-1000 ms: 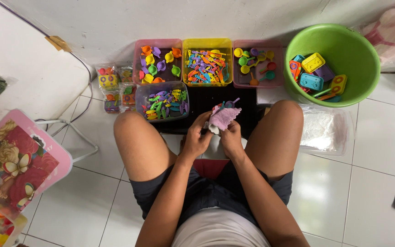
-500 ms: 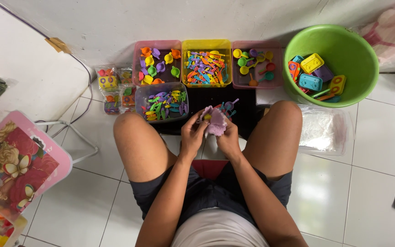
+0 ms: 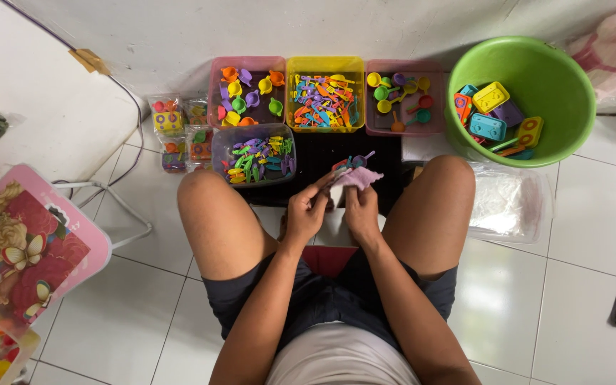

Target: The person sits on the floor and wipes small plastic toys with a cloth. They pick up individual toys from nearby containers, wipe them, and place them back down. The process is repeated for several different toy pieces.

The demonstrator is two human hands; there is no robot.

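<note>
I sit on a low seat with my knees apart, both hands together between them. My left hand (image 3: pixel 306 214) and my right hand (image 3: pixel 362 208) both grip a small clear plastic bag (image 3: pixel 356 176) that holds tiny coloured toy utensils with a pink and purple look. The bag is held just above a black mat (image 3: pixel 319 153) on the floor. Directly ahead of my hands stands a grey tub (image 3: pixel 254 155) of small mixed-colour plastic pieces.
Against the wall stand a pink tub (image 3: pixel 246 91) of toy cups, a yellow tub (image 3: pixel 325 94) of tiny utensils, and another pink tub (image 3: pixel 403 98) of toy spoons. A green basin (image 3: pixel 522 100) with toy trays is at right, clear bags (image 3: pixel 506 203) beside it, filled packets (image 3: pixel 180 132) at left.
My hands have lowered the bag slightly and shifted their grip on it; the bag now looks flatter and is held closer to the black mat.
</note>
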